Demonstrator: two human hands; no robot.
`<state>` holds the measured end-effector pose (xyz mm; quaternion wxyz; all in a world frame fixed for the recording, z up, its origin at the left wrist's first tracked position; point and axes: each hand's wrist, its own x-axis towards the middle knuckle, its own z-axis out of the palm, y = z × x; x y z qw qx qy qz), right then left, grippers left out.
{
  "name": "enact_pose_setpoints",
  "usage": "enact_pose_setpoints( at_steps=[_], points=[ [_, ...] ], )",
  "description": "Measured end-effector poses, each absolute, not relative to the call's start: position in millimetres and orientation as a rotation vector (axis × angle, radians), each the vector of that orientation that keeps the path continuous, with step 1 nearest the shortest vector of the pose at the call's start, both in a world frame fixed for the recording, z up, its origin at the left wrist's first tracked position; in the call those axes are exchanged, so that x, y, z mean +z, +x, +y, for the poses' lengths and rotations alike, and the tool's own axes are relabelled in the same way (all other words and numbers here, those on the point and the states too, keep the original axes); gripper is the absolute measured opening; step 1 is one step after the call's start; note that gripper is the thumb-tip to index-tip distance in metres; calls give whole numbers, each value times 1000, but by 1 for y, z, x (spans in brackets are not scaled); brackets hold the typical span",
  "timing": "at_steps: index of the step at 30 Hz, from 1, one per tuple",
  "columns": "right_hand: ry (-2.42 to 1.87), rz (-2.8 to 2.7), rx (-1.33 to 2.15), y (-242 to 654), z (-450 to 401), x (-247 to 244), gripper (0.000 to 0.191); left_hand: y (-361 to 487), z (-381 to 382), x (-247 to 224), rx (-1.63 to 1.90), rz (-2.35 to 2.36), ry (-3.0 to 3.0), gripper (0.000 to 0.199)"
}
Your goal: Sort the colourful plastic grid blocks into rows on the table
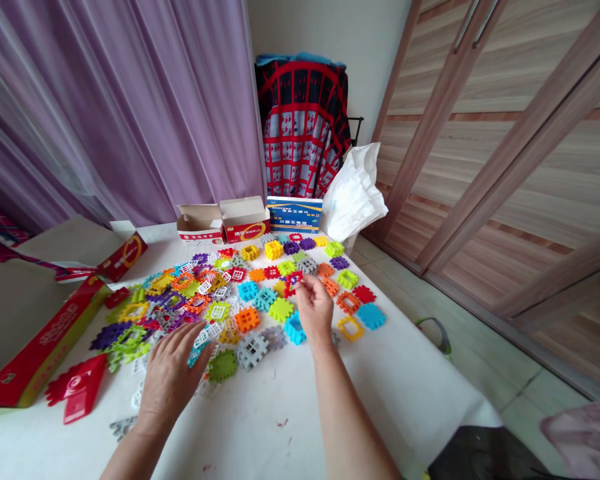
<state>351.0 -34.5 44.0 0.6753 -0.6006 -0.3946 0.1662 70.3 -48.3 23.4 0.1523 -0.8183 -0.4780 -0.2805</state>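
- Pinched between the thumb and fingers of the right hand point(316, 305) is a small red frame piece point(291, 285), straight toward the person from the blue box point(295, 225).
- Left hand point(170, 367): nearer the person than the blue box and to its left, over the near edge of the mixed heap point(180, 293). Its thumb stands apart from the fingers, with a light blue piece point(196, 353) showing at the gap; whether it grips that piece, I cannot tell.
- Just left of the blue box, a red carton point(245, 230) stands open, with a smaller carton point(201, 235) beside it.
- Right of the blue box, a white bag point(355, 193) leans at the table's far edge.
- Toward the person and right of the blue box lie a yellow frame piece point(351, 336) and a flat blue piece point(371, 317), side by side.
- Behind the blue box, checked cloth point(303, 127) hangs in red and black.
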Motion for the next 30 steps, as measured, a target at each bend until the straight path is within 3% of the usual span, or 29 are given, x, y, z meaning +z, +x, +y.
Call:
enact_pose_setpoints(
  at_steps=[5,15,30],
  points=[
    [-1330,-746,383,369,-32,41,39,51,-62,-3,-877,-1395,-2320,30],
    [-1463,-866,258,384,-37,36,35,57,-66,-12,-787,-1430,-2428,33],
    [-2410,-1430,184,447,-67,55,20,56,-65,-15,-866,-1482,-2461,32]
  ],
)
